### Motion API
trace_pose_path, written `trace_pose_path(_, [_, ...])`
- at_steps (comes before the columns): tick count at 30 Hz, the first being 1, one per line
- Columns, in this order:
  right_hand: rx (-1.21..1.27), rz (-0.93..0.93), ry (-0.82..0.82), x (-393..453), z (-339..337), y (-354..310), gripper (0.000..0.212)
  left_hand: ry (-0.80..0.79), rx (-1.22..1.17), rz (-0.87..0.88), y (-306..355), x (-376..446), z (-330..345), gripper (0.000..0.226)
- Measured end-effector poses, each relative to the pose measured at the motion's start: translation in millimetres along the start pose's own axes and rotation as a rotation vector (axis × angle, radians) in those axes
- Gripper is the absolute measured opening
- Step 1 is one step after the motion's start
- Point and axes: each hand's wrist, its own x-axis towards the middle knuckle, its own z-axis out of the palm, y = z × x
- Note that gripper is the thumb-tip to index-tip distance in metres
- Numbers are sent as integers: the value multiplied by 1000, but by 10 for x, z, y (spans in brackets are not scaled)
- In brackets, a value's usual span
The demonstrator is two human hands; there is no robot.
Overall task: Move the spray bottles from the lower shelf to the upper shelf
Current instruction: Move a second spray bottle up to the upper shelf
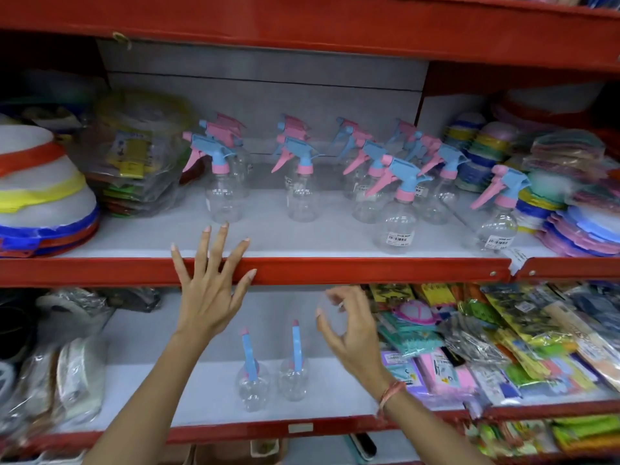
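Two clear spray bottles with blue and pink trigger heads stand side by side on the white lower shelf [161, 357], the left bottle [252, 384] and the right bottle [294, 377]. Several matching spray bottles [397, 223] stand in rows on the upper shelf [369, 271]. My left hand [208, 297] is spread flat, fingers over the upper shelf's red front edge, below the leftmost bottle [224, 199]. My right hand [352, 330] hovers under that edge, above and right of the two lower bottles, fingers curled apart with nothing clearly held.
Stacked plastic basins [40, 196] and bagged goods [134, 156] fill the upper shelf's left; stacked coloured lids [577, 209] crowd its right. On the lower shelf, packaged items [503, 347] lie to the right and wrapped goods [67, 364] to the left. Another red shelf [302, 28] hangs overhead.
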Motion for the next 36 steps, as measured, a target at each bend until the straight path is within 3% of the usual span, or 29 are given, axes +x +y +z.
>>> trace_pose_path(3, [-37,246,-280,-322,396,133,54,10,-21,0,-4,5,38,54])
trace_pose_path(6, [-66,494,-454,-529,699,279,73,27,-18,0,-13,5,65,54])
trace_pose_path(8, [-71,588,-487,-628,853,339,70,40,-23,2,-19,2,77,54])
trace_pose_path(12, [-69,662,-427,-747,1023,353,36,46,-33,8,-28,3,90,53])
trace_pose_path(23, [44,404,-419,-518,336,-73,26,34,-62,3,-21,2,91,53])
trace_pose_path(32, [198,175,-225,186,-464,-679,14,-5,-74,1,-20,6,54,54])
trace_pose_path(36, [203,82,-138,578,-599,-837,20,-26,-75,3,-24,11,39,55])
